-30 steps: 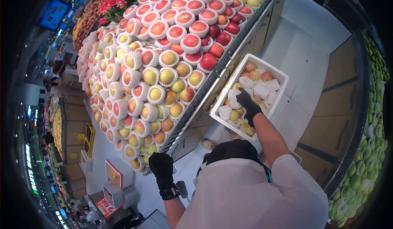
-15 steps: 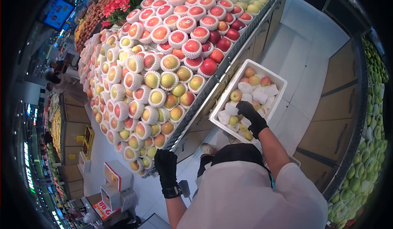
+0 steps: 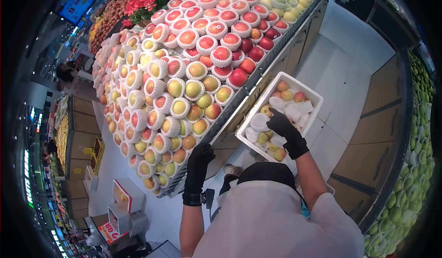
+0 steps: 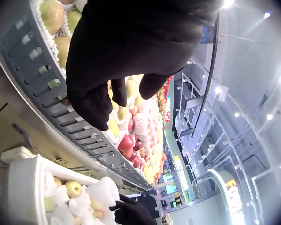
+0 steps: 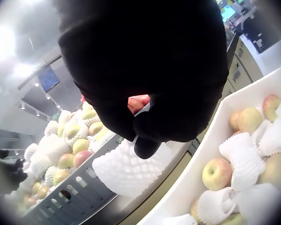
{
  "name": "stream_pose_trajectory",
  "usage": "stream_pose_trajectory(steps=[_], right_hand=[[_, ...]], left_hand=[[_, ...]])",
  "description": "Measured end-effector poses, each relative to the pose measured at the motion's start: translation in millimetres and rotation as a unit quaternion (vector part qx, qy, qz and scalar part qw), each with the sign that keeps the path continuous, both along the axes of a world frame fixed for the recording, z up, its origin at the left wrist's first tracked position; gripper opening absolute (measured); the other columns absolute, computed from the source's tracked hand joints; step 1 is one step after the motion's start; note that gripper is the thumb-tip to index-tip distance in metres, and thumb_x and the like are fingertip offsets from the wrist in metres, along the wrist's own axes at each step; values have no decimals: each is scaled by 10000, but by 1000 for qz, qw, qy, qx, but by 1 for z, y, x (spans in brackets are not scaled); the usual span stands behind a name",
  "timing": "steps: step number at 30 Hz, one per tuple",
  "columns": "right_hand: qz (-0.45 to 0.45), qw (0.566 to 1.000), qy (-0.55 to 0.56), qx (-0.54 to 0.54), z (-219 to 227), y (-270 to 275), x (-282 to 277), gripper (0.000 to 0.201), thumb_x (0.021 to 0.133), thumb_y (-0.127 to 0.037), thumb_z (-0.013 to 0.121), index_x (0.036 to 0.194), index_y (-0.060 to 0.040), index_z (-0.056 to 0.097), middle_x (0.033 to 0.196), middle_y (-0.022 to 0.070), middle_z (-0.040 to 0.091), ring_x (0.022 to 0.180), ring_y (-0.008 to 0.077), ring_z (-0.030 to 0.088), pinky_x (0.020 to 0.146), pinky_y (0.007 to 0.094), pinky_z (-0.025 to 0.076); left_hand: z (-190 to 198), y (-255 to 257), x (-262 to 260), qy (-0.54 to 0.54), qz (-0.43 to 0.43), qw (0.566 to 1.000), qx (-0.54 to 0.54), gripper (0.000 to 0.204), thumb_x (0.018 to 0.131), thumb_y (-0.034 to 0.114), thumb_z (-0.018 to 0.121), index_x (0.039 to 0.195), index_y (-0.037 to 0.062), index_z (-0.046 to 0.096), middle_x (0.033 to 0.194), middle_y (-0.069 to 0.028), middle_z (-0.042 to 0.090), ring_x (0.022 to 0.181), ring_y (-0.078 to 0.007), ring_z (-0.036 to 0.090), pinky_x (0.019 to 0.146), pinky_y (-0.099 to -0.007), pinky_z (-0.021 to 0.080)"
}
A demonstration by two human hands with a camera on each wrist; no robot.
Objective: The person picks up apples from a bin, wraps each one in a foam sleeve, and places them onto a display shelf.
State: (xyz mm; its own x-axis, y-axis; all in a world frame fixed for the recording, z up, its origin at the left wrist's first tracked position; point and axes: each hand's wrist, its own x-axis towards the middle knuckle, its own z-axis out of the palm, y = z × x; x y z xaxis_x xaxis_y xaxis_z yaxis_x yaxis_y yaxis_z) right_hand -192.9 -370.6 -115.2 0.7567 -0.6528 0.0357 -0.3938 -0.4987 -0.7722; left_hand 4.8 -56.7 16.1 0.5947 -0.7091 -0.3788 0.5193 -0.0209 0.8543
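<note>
My right hand (image 3: 283,125), in a black glove, pinches a white foam net sleeve (image 5: 129,168) between thumb and fingers, over the near left side of a white foam box (image 3: 314,113). Whether a fruit sits inside the sleeve I cannot tell. Yellow-red apples (image 5: 217,173) and crumpled white foam nets (image 5: 243,159) lie in the box. My left hand (image 3: 198,162), also gloved in black, holds nothing; its fingers hang loosely curled beside the grey slotted edge (image 4: 51,84) of the fruit display.
Left of the box rises a sloped display of netted apples (image 3: 152,87), redder ones (image 3: 216,27) farther back. Wooden cabinets (image 3: 368,161) below green fruit (image 3: 405,207) line the right side. Tiled floor (image 3: 338,73) runs between. White cartons (image 3: 126,198) stand at lower left.
My right hand has come up from among the fruit and now holds the foam sleeve. The left hand has moved forward and right along the display edge.
</note>
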Motion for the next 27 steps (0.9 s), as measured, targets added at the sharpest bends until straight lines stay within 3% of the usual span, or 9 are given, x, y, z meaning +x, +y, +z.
stream_pose_trajectory(steps=[2,5,8,11,17,21,24,27], right_hand=[[70,994,-6,-82,-10,-9,2,404,765,-151,700,1130,16,654,940,188,701,860,292,686,768,381,540],[94,992,-10,-87,29,-3,12,307,791,-168,700,1028,26,689,951,183,702,859,295,686,770,370,542],[76,990,-75,-97,46,9,23,307,783,-191,687,1039,-22,682,890,148,707,784,281,689,735,368,548],[49,991,-84,88,64,23,33,292,789,-163,678,1044,-21,670,904,165,702,809,297,690,747,378,551],[35,985,-102,136,103,47,41,303,802,-160,675,1072,-23,658,920,177,702,844,309,694,773,376,549],[43,954,-134,263,95,62,49,267,815,-210,685,1016,-34,675,892,170,703,819,305,693,764,373,543],[52,986,-28,156,104,61,50,261,836,-265,688,930,-22,685,830,157,698,785,274,692,735,360,538],[137,990,-8,34,96,59,49,300,849,-300,689,866,-1,679,780,143,689,729,243,686,695,355,534]], left_hand=[[1,-14,-2,-14,-51,999,-7,370,988,173,523,1318,6,505,1292,-126,557,1149,-232,589,999,-389,482],[2,-33,-6,-49,-91,995,-9,392,966,145,545,1331,6,510,1313,-132,547,1163,-229,582,1003,-386,483],[13,-55,-15,-65,-112,991,14,444,944,114,572,1368,2,501,1338,-120,542,1180,-211,563,1020,-388,470],[22,-67,-22,-122,-173,977,29,493,934,96,590,1405,0,480,1370,-109,532,1191,-193,542,1026,-366,458],[23,-76,-32,-317,-187,927,69,459,952,68,568,1401,8,495,1413,-118,506,1238,-184,504,1026,-318,441],[6,-70,-28,-260,-154,952,58,442,971,84,560,1404,20,499,1420,-120,501,1257,-183,489,1035,-319,429],[1,-65,-25,-304,-143,939,72,428,968,91,575,1386,20,518,1387,-121,527,1234,-176,502,1012,-306,439],[-8,-66,-23,-341,-97,930,93,404,942,73,615,1337,7,557,1296,-105,585,1141,-158,554,953,-291,468]])
